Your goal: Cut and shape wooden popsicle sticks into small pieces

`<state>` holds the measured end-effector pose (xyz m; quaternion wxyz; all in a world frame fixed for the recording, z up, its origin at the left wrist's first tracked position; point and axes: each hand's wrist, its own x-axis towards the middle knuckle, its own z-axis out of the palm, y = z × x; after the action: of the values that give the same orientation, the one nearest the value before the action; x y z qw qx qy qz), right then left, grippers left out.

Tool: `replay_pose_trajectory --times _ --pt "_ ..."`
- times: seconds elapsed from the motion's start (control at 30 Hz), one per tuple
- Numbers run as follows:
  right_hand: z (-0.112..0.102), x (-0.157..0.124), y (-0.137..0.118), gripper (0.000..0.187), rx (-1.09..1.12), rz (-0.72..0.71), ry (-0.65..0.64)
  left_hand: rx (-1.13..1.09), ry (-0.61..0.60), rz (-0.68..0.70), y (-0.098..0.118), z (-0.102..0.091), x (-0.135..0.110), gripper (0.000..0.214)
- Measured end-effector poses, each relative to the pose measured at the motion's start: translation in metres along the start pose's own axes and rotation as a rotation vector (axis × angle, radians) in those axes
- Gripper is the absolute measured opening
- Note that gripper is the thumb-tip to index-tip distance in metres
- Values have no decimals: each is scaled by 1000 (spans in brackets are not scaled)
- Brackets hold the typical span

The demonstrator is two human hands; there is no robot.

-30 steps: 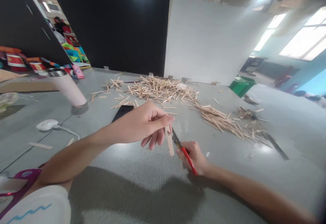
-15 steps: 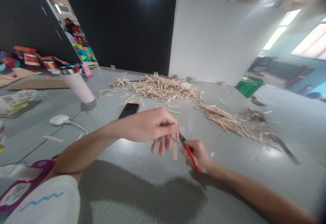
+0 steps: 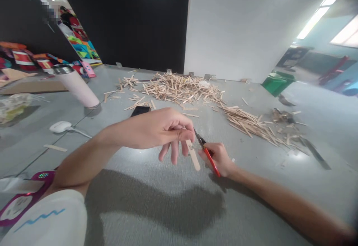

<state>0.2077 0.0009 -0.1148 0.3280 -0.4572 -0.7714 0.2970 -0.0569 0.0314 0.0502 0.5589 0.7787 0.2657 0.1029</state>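
Note:
My left hand pinches a wooden craft stick between thumb and fingers, its other fingers hanging loosely. The stick slants down to the right from the fingertips, with small dark marks near the pinch. Close by on the right, my right hand is wrapped around red-handled pliers. Their dark jaws point up and left beside the fingertips of my left hand. Whether the jaws touch the stick I cannot tell. Both hands are above the grey table.
A heap of craft sticks lies at the back, with a bundle on the right. Behind my left wrist is a dark phone. A pink bottle and a white cabled device stand left. A metal strip lies right.
The craft stick has swung from nearly upright to a slant, its lower end now further right. Both hands appear slightly higher in view, as the camera has tilted down.

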Motion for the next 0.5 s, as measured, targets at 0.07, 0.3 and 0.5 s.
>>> replay_pose_trajectory --times 0.07,0.3,0.5 --pt "0 -1 1 53 28 31 9 8 39 -8 1 -1 0 32" --pt "0 -6 10 56 158 138 63 86 131 -11 2 -7 0 34" --pt "-11 -4 -6 66 289 93 -35 93 204 -18 2 -14 -3 33"
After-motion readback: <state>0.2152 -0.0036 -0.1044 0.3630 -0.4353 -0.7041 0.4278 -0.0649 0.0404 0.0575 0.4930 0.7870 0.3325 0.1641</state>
